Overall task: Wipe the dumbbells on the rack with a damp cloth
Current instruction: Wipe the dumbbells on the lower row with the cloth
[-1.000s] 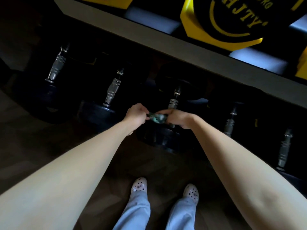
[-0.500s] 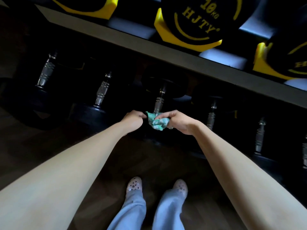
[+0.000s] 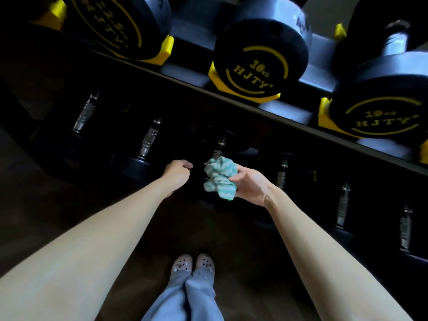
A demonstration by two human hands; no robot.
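Item: crumpled teal-and-white cloth (image 3: 220, 178), bunched in right hand (image 3: 251, 186) grip, beside the black dumbbell's chrome handle (image 3: 219, 145), under the rack's dark front rail (image 3: 301, 128). Left hand (image 3: 177, 172): grip curled, contents too dark to tell. Progress: apparently mid-row; black-and-yellow upper dumbbells (image 3: 259, 66) likely pending.

upper shelf rail (image 3: 301, 132) overhangs lower dumbbells (image 3: 129, 167); narrow gaps between handles (image 3: 342, 205); front open.

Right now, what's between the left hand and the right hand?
The cloth, bunched up and held by the right hand. A dark gap separates it from the left hand. The head view shows this.
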